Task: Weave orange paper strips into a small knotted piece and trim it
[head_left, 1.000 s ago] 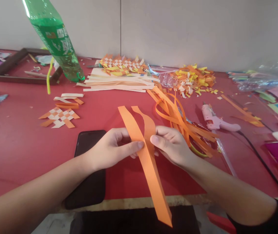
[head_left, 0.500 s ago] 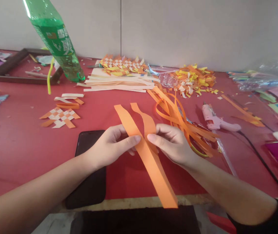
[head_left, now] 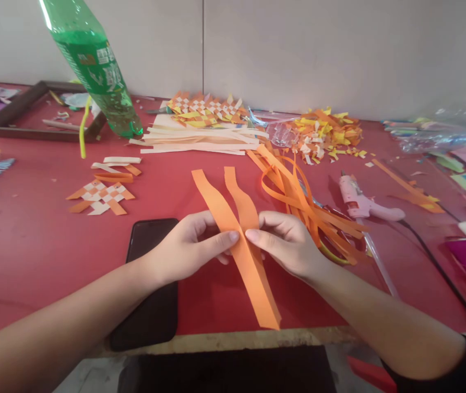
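Between my hands is an orange paper strip (head_left: 256, 289), parted into two bands at its far end and joined along the part nearer me. My left hand (head_left: 194, 245) pinches the left band with the thumb on top. On the right band, my right hand (head_left: 286, 243) has its thumb pressed close to the split, fingers curled behind the paper. Just past my right hand lies a tangle of narrow orange paper strips (head_left: 298, 188), partly over a pair of scissors. A black phone (head_left: 149, 314) lies under my left wrist.
A tall green bottle (head_left: 94, 71) stands at the back left beside a dark frame (head_left: 7, 131). White paper strips (head_left: 200, 143), woven paper fish (head_left: 102, 196) and a pile of paper scraps (head_left: 327, 134) lie beyond my hands. A pink glue gun (head_left: 366, 204) with a black cord rests on the right.
The split between the two orange bands runs further toward me. The strip's near end has shifted up and left, and its far ends reach slightly farther out.
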`<state>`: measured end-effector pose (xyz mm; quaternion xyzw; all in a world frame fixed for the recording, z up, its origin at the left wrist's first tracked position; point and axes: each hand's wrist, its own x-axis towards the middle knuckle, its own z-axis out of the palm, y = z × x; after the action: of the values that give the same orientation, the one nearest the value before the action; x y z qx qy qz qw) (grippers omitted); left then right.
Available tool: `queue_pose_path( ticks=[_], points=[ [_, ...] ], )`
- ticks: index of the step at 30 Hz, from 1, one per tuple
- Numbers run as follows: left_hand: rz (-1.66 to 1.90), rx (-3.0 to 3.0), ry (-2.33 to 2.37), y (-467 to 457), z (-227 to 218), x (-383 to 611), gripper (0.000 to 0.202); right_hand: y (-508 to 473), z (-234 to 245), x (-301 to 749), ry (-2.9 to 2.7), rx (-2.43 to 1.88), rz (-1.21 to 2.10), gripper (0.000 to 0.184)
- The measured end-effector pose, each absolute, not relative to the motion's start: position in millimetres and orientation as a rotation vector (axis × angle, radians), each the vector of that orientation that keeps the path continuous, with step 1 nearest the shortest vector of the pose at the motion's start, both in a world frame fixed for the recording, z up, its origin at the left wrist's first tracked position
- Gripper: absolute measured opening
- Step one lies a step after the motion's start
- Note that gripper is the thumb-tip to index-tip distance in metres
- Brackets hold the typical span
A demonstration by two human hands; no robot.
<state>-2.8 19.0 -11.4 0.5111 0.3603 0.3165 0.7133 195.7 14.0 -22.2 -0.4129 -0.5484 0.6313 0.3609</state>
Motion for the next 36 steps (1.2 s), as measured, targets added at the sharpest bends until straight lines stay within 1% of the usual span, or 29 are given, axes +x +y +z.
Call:
queue_pose_path(
  ticks=[7, 10, 14, 17, 23, 31, 36],
  points=[
    [0.744, 1.096, 0.815, 19.1, -15.8, -4.4, 0.027, 14.2, -19.5, 193.7, -1.414, -1.101, 1.532, 0.03],
    [0.704, 1.032, 0.822, 18.2, -16.5, -4.4, 0.03, 15.4, -21.0, 193.7, -1.396, -1.094, 1.517, 0.03],
    [0.62, 1.112, 0.772, 17.3, -13.0, -3.0, 0.028, 15.8, -24.4, 194.6, -1.38, -1.091, 1.54, 0.03],
    [0.634, 1.154, 0.81, 17.5, -10.3, -2.2, 0.025, 15.1, -27.0, 196.2, -1.354, -1.063, 1.606, 0.032],
    [0.656, 1.157, 0.821, 17.3, -10.4, -3.4, 0.022, 14.7, -23.4, 194.2, -1.376, -1.045, 1.633, 0.022],
    [0.71, 1.146, 0.799, 18.0, -14.7, -3.2, 0.027, 14.7, -21.0, 191.8, -1.441, -1.075, 1.493, 0.029],
    [0.695, 1.075, 0.801, 19.2, -14.9, -3.1, 0.03, 14.1, -23.4, 195.0, -1.394, -1.09, 1.465, 0.031]
  ],
)
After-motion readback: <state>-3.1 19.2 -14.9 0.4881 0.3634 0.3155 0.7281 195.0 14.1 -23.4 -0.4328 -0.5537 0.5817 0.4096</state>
